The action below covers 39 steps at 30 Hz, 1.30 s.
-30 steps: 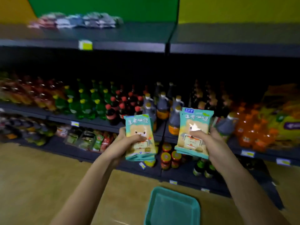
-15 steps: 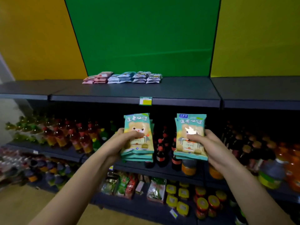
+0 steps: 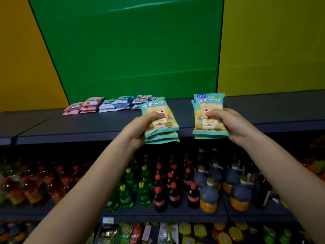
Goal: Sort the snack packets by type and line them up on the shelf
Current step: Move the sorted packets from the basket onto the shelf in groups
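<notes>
Within the last second both hands have lifted their teal packets from down by the bottles (image 3: 159,184) up to the top shelf (image 3: 88,127). The left hand (image 3: 140,128) grips the left stack (image 3: 162,126), thumb on top, over the shelf's front edge, and the right hand (image 3: 234,125) grips the right stack (image 3: 207,118) the same way, the two stacks apart. Pink packets (image 3: 84,106), blue packets (image 3: 117,103) and grey packets (image 3: 142,99) already lie in a row at the back, so the teal ones likely go down next, to the right of the grey.
</notes>
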Available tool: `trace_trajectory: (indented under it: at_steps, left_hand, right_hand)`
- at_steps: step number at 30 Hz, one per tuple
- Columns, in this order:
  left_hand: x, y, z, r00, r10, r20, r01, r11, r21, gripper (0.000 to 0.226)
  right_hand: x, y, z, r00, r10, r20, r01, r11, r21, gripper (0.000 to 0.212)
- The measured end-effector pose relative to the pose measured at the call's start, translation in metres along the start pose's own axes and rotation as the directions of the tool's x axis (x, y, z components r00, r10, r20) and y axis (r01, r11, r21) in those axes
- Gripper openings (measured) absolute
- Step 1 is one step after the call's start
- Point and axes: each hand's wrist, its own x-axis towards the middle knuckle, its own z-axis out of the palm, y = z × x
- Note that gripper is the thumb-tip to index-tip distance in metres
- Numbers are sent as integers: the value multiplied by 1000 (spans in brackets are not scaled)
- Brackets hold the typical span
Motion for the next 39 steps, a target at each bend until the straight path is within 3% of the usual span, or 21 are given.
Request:
trace_trajectory:
  at_steps: [3, 10, 17, 21, 24, 30, 33, 35, 39]
  left_hand:
    - [44, 8, 2, 999, -5, 38, 4, 1000, 17, 11]
    - [170, 37, 21, 997, 12, 72, -17, 997, 71, 9]
    - [280, 50, 28, 1000, -12, -10, 13, 994, 112, 13]
    - [317, 53, 34, 998, 3, -57, 4, 994, 107, 33]
    - [337, 50, 36, 997, -11, -74, 25, 982, 186, 21]
    - [361, 46, 38, 996, -47, -73, 69, 937, 343, 21]
    - [367, 46, 37, 996, -27, -85, 61, 898, 435, 50]
    - [368, 45, 38, 995, 2, -100, 53, 837, 544, 67]
    - [368, 42, 44, 990, 89, -113, 16, 712, 702, 64]
  right_hand:
    - [41, -3, 1, 1000, 12, 4, -12, 999, -51, 5]
    - [157, -15, -11, 999, 19, -50, -25, 993, -118, 6]
    - [259, -4, -11, 989, 25, -148, -59, 972, -229, 38]
    - [290, -3, -15, 986, 7, -165, -53, 960, -274, 46]
    - [305, 1, -16, 983, 21, -182, -76, 951, -301, 68]
    - [321, 16, -18, 980, 29, -195, -97, 933, -346, 52]
    - [328, 21, -19, 974, -20, -226, -73, 915, -398, 45]
    - [330, 24, -19, 972, -63, -228, -49, 889, -456, 38]
    - [329, 26, -17, 975, -139, -172, 3, 785, -620, 37]
